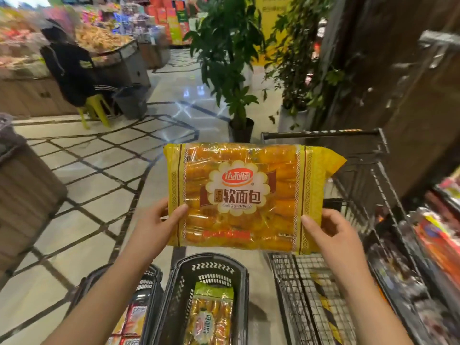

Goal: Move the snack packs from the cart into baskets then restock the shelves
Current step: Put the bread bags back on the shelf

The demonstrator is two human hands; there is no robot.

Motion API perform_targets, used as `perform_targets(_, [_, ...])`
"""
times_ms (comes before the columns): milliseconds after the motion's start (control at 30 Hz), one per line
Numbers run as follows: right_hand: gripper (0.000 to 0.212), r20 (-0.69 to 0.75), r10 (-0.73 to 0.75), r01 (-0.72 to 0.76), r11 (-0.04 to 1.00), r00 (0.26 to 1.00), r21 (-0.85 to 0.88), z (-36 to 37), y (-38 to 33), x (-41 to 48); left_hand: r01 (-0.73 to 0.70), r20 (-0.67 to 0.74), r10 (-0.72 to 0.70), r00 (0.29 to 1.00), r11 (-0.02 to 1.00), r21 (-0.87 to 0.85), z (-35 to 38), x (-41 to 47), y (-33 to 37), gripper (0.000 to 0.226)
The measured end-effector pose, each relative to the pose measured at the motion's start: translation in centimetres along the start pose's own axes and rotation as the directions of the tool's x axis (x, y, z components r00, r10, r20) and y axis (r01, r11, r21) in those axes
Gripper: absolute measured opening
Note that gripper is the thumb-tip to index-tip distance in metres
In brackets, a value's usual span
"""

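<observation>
I hold a large yellow snack pack of soft bread (pixel 245 197) up in front of me with both hands. My left hand (pixel 159 220) grips its lower left edge, and my right hand (pixel 328 232) grips its lower right edge. Below it on the floor stand two dark plastic baskets. The middle basket (pixel 174 295) contains a green-topped snack pack (pixel 211 317). The left basket (pixel 149 287) holds red and white packs (pixel 133 322). The wire cart (pixel 361 185) stands to the right, with another yellow pack (pixel 326 302) seen through its mesh.
Shelves of packaged goods (pixel 428 245) run along the right. Two potted plants (pixel 231 70) stand ahead beside a dark wooden pillar (pixel 398 95). A person in dark clothes sits on a yellow stool (pixel 95 110) by a bulk display at the left. A brown bin (pixel 22 190) stands near left.
</observation>
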State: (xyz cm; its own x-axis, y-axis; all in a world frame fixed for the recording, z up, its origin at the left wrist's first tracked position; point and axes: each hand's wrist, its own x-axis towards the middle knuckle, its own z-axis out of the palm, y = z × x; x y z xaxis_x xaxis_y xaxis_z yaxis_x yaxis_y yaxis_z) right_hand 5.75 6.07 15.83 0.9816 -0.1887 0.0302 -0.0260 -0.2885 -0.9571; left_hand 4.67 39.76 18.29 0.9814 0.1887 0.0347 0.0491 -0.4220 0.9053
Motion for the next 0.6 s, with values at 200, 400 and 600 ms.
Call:
perform_targets(200, [0.014, -0.291, 0.076, -0.076, 0.997, 0.954, 0.013, -4.4, 1.6, -9.7, -0.004, 0.252, 0.034, 0.967, 0.993, -0.118, 4.2, -1.2, 0.1, 0.022])
perform_targets(400, [0.006, -0.554, 0.184, -0.184, 0.981, 0.812, 0.057, -9.4, 2.7, -22.2, -0.031, 0.501, 0.098, 0.860, 0.990, -0.140, 10.9, -6.1, 1.8, 0.017])
perform_targets(600, [0.012, -0.732, 0.243, -0.238, 0.965, 0.637, 0.113, -16.2, 4.2, -33.8, -0.137, 0.691, 0.187, 0.698, 0.982, -0.126, 19.7, -14.1, 6.1, 0.011])
